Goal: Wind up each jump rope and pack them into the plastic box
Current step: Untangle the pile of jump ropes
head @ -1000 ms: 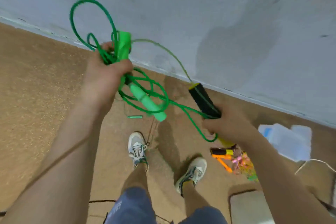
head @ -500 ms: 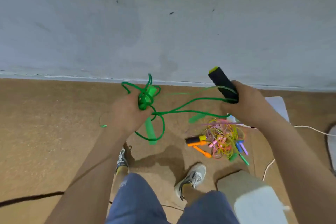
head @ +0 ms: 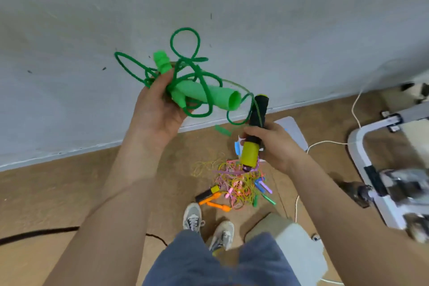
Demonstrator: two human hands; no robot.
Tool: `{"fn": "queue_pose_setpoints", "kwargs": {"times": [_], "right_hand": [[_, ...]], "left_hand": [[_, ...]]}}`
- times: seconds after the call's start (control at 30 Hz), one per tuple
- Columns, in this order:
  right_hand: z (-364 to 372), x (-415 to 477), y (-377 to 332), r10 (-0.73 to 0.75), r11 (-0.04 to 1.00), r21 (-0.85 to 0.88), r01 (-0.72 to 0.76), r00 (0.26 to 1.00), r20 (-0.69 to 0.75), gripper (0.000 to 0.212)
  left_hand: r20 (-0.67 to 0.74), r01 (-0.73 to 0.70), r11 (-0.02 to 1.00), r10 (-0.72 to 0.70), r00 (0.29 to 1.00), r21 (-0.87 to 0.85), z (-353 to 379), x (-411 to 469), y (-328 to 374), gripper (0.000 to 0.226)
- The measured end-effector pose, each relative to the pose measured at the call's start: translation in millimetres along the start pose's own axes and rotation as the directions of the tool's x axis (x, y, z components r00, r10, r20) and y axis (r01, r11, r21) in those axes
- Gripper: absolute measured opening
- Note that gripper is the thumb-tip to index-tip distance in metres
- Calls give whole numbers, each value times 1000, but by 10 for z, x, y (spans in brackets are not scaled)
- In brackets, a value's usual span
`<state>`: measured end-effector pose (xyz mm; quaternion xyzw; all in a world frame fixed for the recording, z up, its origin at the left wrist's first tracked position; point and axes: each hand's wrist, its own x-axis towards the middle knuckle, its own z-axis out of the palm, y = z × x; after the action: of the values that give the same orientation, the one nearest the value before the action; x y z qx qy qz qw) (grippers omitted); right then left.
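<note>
Head view, centre of the frame: the left hand (head: 157,111) grips a loosely coiled green jump rope with green plastic handles (head: 209,94), fingers curled round the bundle. Just right of it, the right hand (head: 276,146) clasps a black foam handle with a yellow end (head: 260,109), and one green loop hangs against that handle. Pulling the hands apart could snag the two ropes or spill the slack coils. The translucent plastic box (head: 296,132) lies on the floor at centre right, partly behind the right hand.

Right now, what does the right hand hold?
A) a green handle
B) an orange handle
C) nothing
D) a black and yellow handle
D: the right hand grips the black and yellow handle; the green jump rope is in the left hand.
</note>
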<state>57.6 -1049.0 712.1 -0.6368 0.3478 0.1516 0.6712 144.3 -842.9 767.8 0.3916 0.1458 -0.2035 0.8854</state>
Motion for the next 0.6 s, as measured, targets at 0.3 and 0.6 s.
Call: {"fn": "queue_pose_setpoints", "kwargs": {"times": [0.3, 0.6], "right_hand": [[-569, 337, -201, -73, 722, -680, 129, 991, 110, 42], [-1014, 1535, 195, 37, 652, -715, 252, 931, 362, 27]], "left_hand": [[-245, 284, 164, -224, 943, 945, -781, 205, -735, 48], [-437, 409, 527, -77, 896, 745, -878, 306, -1561, 52]]}}
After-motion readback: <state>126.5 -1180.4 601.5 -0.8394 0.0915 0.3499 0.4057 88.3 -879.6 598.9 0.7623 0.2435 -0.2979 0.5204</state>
